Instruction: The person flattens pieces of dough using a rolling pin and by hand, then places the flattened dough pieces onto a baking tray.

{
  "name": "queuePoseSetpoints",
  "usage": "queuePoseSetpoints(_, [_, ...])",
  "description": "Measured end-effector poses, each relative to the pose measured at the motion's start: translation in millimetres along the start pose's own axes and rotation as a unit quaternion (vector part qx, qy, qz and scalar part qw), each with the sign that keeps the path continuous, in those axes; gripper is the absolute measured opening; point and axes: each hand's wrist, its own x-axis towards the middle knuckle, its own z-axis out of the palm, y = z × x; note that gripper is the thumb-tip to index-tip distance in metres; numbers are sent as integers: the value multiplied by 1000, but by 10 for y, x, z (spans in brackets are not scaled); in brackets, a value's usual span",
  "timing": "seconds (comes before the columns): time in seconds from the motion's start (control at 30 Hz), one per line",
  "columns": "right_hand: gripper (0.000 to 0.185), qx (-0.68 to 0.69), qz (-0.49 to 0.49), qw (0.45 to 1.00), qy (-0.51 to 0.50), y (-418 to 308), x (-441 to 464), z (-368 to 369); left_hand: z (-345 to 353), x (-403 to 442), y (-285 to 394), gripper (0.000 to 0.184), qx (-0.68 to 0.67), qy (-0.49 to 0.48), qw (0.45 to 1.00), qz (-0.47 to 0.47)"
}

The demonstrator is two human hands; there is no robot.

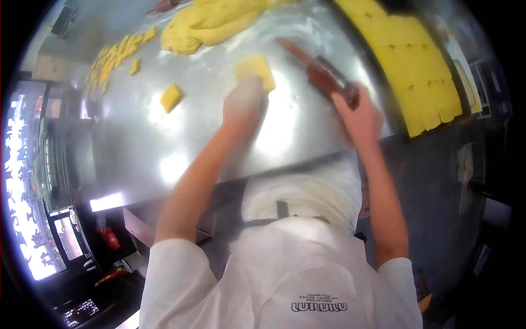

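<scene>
My left hand [244, 107], blurred by motion, is at a flat yellow dough piece [263, 71] on the metal table [208, 131]; its fingers are too smeared to make out. My right hand [359, 112] is closed around the near end of a reddish-brown rolling pin [329, 77], whose far handle points up and to the left. To the left of my left hand lies a single yellow dough piece [171, 98].
A large yellow dough mass [211, 24] lies at the table's far side. Several small dough pieces [118, 55] are grouped at the far left. Flat dough sheets [419, 71] cover a tray on the right. The table's near edge runs before my body.
</scene>
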Motion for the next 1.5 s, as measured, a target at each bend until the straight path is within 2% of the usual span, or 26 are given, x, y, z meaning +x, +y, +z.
queuePoseSetpoints(0.03, [66, 1, -7, 1000, -3, 21, -20, 5, -118, -180, 93, 28, 11, -53, 999, 2])
queuePoseSetpoints(0.07, [66, 0, -17, 1000, -7, 38, -39, 12, -168, -411, 136, 26, -5, -37, 998, 46])
queuePoseSetpoints(0.2, [72, -27, -97, 995, 4, 149, -53, 133, -444, -776, 313, 27, -63, -87, 993, 43])
queuePoseSetpoints(0.23, [73, -37, -109, 993, 7, 164, -47, 164, -523, -774, 328, 39, -123, -114, 983, -72])
queuePoseSetpoints(0.33, [77, -73, -160, 984, 24, 181, -40, 228, -491, -362, 365, 63, -54, 50, 995, -74])
queuePoseSetpoints(0.43, [78, -110, -223, 968, 44, 172, 11, 224, -40, -200, 438, 91, 20, -6, 998, -65])
queuePoseSetpoints(0.53, [78, -130, -200, 971, 16, 135, 12, 202, 88, -263, 465, 103, 12, -75, 995, -62])
queuePoseSetpoints(0.6, [79, -145, -154, 977, -18, 68, 9, 181, 99, -307, 459, 106, 9, -73, 996, -57])
queuePoseSetpoints(0.67, [77, -128, -157, 979, -22, 26, 128, 242, 73, -254, 420, 107, -8, -72, 996, -53])
queuePoseSetpoints(0.7, [75, -121, -153, 981, -27, -56, 132, 245, 49, -273, 405, 96, -11, -66, 997, -47])
queuePoseSetpoints(0.8, [71, -5, -70, 989, -129, -342, 204, 160, -56, -382, 274, 72, -244, 39, 957, -154])
queuePoseSetpoints(0.87, [67, -2, -119, 975, -185, -484, 191, 111, -400, -511, 96, 56, -173, 104, 960, -194])
queuePoseSetpoints(0.93, [66, -17, -176, 947, -267, -620, 143, 80, -672, -572, -75, 40, -196, 201, 931, -235])
queuePoseSetpoints(1.0, [58, -27, -219, 903, -368, -801, 86, 279, -510, -825, -355, 24, -9, 16, 983, -183])
queuePoseSetpoints(1.03, [49, -100, -298, 892, -324, -804, 127, 404, -461, -873, -420, 21, 84, -74, 982, -151])
queuePoseSetpoints(1.07, [46, -94, -292, 903, -302, -830, 223, 521, -402, -848, -513, 18, 125, -60, 984, -111])
queuePoseSetpoints(1.13, [43, -85, -280, 922, -256, -911, 477, 727, -351, -588, -658, 16, 200, -29, 979, -27])
queuePoseSetpoints(1.17, [39, -75, -264, 925, -262, -998, 602, 784, -376, -449, -707, 15, 192, -106, 973, -66])
queuePoseSetpoints(1.27, [38, -64, -276, 934, -219, -1026, 982, 1079, -343, -132, -901, 19, 183, -137, 967, -115])
queuePoseSetpoints(1.33, [37, -30, -270, 937, -221, -1049, 1230, 1238, -347, 37, -1016, 35, 198, -166, 959, -116])
queuePoseSetpoints(1.37, [37, -14, -268, 937, -225, -1054, 1268, 1254, -308, 60, -1083, 32, 176, -160, 962, -136])
queuePoseSetpoints(1.4, [37, -27, -250, 935, -251, -1124, 1255, 1202, -309, 78, -1102, 36, 157, -151, 963, -156])
queuePoseSetpoints(1.5, [40, -60, -209, 928, -303, -1338, 1180, 992, -316, 46, -916, 43, 61, -105, 938, -324])
